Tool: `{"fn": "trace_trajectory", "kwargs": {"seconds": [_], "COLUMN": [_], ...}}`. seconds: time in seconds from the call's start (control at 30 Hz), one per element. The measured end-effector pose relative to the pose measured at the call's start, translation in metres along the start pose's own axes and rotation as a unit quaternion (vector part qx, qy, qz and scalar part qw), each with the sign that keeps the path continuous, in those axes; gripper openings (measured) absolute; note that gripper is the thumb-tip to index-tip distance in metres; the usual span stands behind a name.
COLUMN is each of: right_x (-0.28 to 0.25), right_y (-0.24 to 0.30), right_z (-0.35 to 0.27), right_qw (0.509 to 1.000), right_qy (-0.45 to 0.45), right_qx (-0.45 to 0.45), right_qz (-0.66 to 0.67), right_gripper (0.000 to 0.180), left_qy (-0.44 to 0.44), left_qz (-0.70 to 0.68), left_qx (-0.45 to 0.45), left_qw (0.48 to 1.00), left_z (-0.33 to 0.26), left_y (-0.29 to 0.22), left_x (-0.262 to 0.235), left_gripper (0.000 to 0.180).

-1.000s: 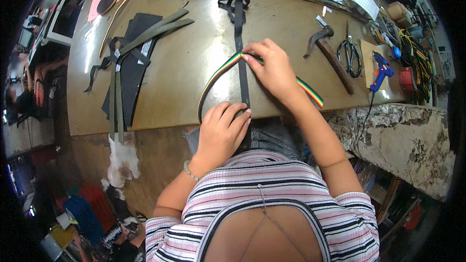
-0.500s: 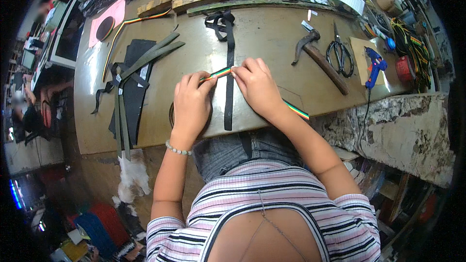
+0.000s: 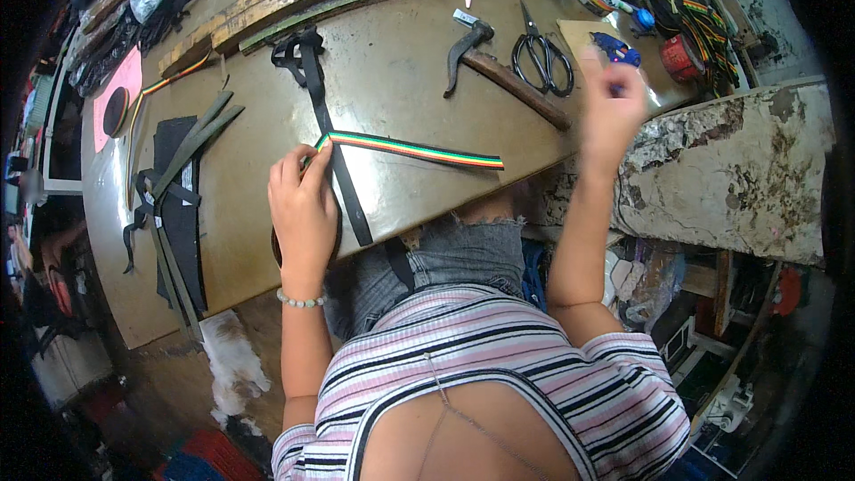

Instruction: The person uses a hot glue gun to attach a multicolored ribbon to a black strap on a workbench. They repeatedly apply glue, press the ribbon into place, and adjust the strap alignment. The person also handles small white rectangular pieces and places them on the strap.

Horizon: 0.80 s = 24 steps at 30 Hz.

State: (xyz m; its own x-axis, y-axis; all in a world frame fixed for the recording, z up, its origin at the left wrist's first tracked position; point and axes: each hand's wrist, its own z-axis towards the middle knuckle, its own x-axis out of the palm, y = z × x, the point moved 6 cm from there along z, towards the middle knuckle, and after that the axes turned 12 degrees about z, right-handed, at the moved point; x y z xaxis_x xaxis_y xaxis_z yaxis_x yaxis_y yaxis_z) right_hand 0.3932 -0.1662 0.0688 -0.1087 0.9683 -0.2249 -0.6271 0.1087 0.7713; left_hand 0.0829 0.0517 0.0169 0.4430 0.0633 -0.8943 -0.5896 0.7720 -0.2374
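Left hand (image 3: 305, 205) fingers flat, pinning striped webbing (image 3: 410, 150) across black strap (image 3: 337, 160); right hand (image 3: 612, 102) blurred, grip indeterminable. Keep crossing pressed square.

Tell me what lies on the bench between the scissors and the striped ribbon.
In the head view, a wooden-handled hammer lies slantwise between the black-handled scissors and the red, yellow and green striped ribbon; bare benchtop otherwise.
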Motion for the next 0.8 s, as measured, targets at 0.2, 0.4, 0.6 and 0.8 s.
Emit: {"fn": "trace_trajectory", "kwargs": {"seconds": [0.2, 0.4, 0.6, 0.8], "right_x": [-0.028, 0.083, 0.166, 0.183], "right_y": [-0.108, 0.055, 0.109, 0.095], "right_z": [0.069, 0.029, -0.053, -0.056], "right_qw": [0.983, 0.969, 0.841, 0.838], "right_qy": [-0.010, 0.242, 0.525, 0.537], "right_qx": [0.024, -0.028, -0.028, -0.033], "right_qz": [-0.184, 0.048, 0.127, 0.088], "right_gripper": [0.067, 0.049, 0.049, 0.052], "left_qy": [-0.033, -0.031, -0.057, -0.051], "left_qz": [-0.037, -0.051, -0.047, -0.063], "left_qx": [-0.015, -0.024, -0.015, -0.021], "left_qw": [0.999, 0.998, 0.997, 0.997], "left_z": [0.001, -0.002, -0.002, -0.002], "left_y": [0.003, 0.005, 0.004, 0.007], "left_x": [-0.005, -0.006, -0.006, -0.004], "left_gripper": [0.030, 0.033, 0.030, 0.034]}}
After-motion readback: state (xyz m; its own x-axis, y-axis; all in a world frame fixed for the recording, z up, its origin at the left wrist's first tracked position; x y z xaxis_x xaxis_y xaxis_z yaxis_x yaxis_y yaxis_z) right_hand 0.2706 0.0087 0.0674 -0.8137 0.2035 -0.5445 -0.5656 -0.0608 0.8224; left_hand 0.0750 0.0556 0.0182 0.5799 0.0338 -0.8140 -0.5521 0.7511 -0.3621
